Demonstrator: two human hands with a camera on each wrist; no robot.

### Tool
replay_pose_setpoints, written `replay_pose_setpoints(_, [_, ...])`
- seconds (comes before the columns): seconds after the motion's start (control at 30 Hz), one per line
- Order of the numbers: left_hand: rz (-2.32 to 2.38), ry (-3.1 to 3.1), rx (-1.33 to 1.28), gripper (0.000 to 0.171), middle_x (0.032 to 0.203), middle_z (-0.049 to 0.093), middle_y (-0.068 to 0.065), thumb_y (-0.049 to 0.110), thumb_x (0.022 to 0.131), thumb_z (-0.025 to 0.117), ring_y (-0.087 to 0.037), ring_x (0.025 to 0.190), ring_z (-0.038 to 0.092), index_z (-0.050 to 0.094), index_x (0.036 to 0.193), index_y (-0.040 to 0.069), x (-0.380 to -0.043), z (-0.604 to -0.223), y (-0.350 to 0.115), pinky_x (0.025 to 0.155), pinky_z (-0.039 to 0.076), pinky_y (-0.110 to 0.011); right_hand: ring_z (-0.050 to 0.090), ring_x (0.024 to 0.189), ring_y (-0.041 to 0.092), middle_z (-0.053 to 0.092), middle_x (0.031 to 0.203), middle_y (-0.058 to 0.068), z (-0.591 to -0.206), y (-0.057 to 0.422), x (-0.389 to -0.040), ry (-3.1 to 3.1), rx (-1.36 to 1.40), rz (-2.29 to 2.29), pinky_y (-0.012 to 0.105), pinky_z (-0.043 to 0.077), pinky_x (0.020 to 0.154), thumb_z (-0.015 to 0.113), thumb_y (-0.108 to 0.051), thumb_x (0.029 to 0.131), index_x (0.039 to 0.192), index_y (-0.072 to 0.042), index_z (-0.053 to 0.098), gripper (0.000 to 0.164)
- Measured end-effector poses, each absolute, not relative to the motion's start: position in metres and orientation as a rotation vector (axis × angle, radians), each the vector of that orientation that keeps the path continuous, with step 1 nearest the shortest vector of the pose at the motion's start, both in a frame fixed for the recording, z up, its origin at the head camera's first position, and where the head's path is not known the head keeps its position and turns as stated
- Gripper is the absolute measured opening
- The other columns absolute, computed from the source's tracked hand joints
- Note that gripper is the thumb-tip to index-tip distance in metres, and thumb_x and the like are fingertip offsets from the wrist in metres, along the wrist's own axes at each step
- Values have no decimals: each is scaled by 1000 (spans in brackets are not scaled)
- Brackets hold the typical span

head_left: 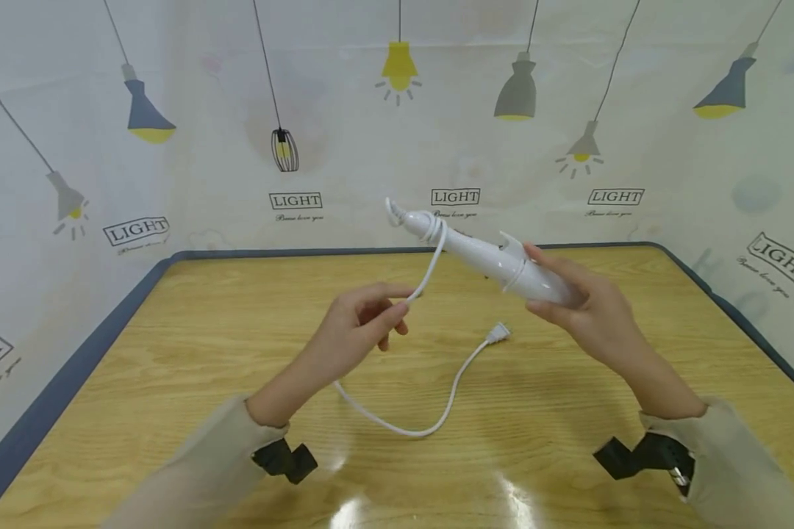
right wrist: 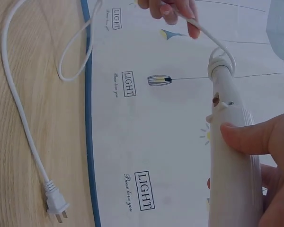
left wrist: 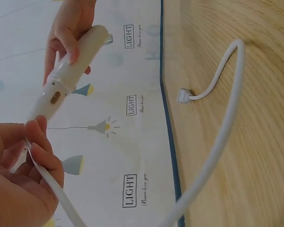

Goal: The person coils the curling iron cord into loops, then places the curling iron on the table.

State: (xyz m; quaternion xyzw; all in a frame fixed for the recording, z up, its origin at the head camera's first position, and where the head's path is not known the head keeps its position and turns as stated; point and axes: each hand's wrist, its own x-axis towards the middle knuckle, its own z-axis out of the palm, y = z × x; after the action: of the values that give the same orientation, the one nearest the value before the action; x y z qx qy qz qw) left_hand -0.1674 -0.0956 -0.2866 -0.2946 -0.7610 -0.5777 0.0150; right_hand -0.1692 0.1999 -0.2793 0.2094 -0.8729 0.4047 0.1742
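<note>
Above the wooden table [head_left: 205, 353], a white handheld appliance [head_left: 479, 257] hangs tilted between the two hands, its narrow, cord-wrapped end raised toward the left and its thick end low on the right. The right hand [head_left: 595, 312] is wrapped around that thick end, probably so the body stays steady and the narrow end is free for the loops. The left hand [head_left: 353, 327], apart from the right and below the narrow end, pinches the white cord [head_left: 433, 264] between thumb and fingertips, seemingly to guide it and take up slack near the coils. Beyond the hands, the cord's far length curves loosely on the table to a two-pin plug [head_left: 498, 333]. Behind everything stands a pale backdrop [head_left: 344, 88] printed with lamps.
</note>
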Motion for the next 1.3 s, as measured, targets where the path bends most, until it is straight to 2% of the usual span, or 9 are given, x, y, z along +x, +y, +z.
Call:
replay_pose_setpoints(0.23, [-2103, -2338, -869, 29, 72, 60, -7, 18, 96, 51, -11, 50, 45, 61, 118, 3, -190, -299, -95, 46, 36, -21, 46, 100, 14, 48, 131, 16, -273, 198, -163, -2411, 623, 1294, 15, 39, 73, 70, 4, 78, 135, -16, 47, 65])
replay_pose_setpoints(0.47, [-2228, -2349, -898, 30, 75, 57, -6, 18, 98, 45, -9, 56, 42, 59, 119, 1, -205, -299, -98, 51, 34, -20, 48, 100, 11, 47, 133, 13, -271, 200, -158, -2396, 652, 1370, 15, 42, 73, 68, 4, 79, 137, -17, 45, 65])
replay_pose_setpoints(0.73, [-2115, -2525, -846, 37, 60, 46, -1, 35, 93, 52, -12, 53, 38, 63, 83, 1, -219, -304, -105, 53, 33, -25, 51, 97, 16, 51, 129, -6, -271, 203, -156, -2349, 819, 1431, 18, 45, 75, 67, 12, 75, 135, -9, 47, 66])
replay_pose_setpoints(0.9, [-2089, -2642, -888, 56, 51, 36, 2, 65, 72, 59, -13, 47, 33, 46, 60, 11, -231, -310, -114, 49, 29, -25, 52, 96, 16, 52, 128, -5, -273, 205, -155, -2349, 962, 1460, 19, 45, 76, 68, 14, 74, 133, -7, 48, 66])
replay_pose_setpoints(0.97, [-2043, -2703, -927, 60, 49, 34, 2, 68, 71, 58, -13, 45, 31, 41, 58, 11, -233, -311, -117, 47, 28, -25, 52, 98, 15, 52, 128, -3, -275, 206, -156, -2330, 1031, 1489, 19, 44, 78, 67, 16, 73, 133, -5, 48, 66])
replay_pose_setpoints(1.07, [-1913, -2816, -940, 52, 48, 32, 2, 54, 84, 57, -11, 42, 28, 44, 61, 10, -236, -311, -120, 45, 27, -24, 52, 100, 14, 52, 129, -1, -278, 208, -157, -2302, 1136, 1514, 19, 44, 79, 68, 17, 71, 132, -4, 49, 67])
replay_pose_setpoints(1.13, [-1820, -2871, -925, 37, 49, 33, 3, 33, 91, 55, -10, 42, 28, 48, 65, 7, -237, -309, -122, 43, 26, -23, 51, 100, 15, 51, 130, 1, -280, 210, -158, -2291, 1217, 1518, 20, 45, 78, 68, 18, 70, 132, -3, 49, 68])
replay_pose_setpoints(1.2, [-1741, -2895, -929, 26, 49, 33, 3, 14, 89, 50, -8, 42, 28, 47, 65, 7, -238, -307, -123, 42, 26, -22, 51, 98, 15, 51, 131, 0, -281, 211, -158, -2311, 1276, 1507, 21, 47, 75, 68, 17, 70, 132, -5, 49, 69])
replay_pose_setpoints(1.3, [-1605, -2939, -935, 34, 49, 33, 4, 18, 89, 54, -8, 43, 28, 43, 58, 9, -238, -302, -125, 42, 26, -22, 50, 93, 16, 51, 129, -2, -282, 213, -157, -2380, 1334, 1479, 25, 48, 70, 68, 13, 73, 133, -7, 48, 67])
